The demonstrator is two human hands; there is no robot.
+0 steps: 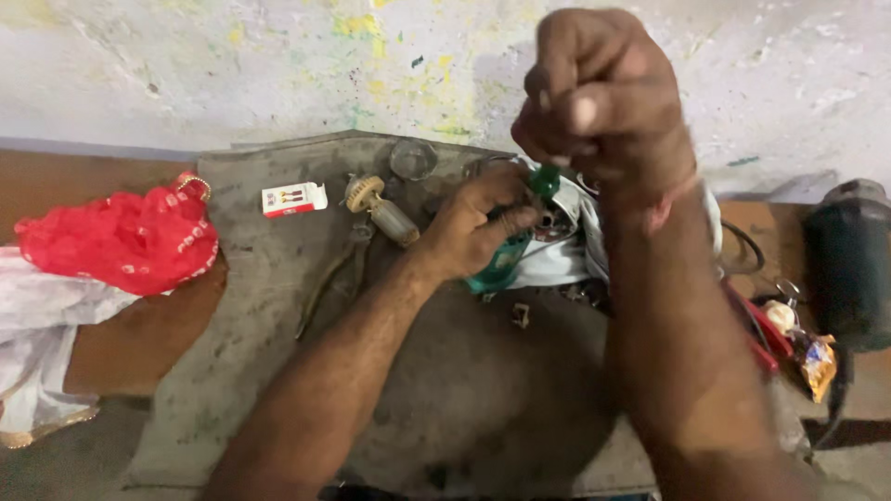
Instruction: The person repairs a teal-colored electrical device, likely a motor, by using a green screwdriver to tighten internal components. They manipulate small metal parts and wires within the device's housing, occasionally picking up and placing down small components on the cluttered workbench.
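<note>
My left hand [478, 227] grips a green power-tool housing [501, 264] that rests on a grey cloth mat [278, 353]. White cloth or casing [557, 255] lies behind the housing. My right hand [599, 97] is raised above it, fingers closed around the green handle of a screwdriver [545, 179] that points down into the housing. The screwdriver's tip is hidden by my left hand.
On the mat lie a motor armature with a gear [380, 209], a small white and red box [294, 198], a round clear lid [413, 158] and pliers [334, 274]. A red bag [121, 239] sits at left. A dark power tool [849, 260] and small parts lie at right.
</note>
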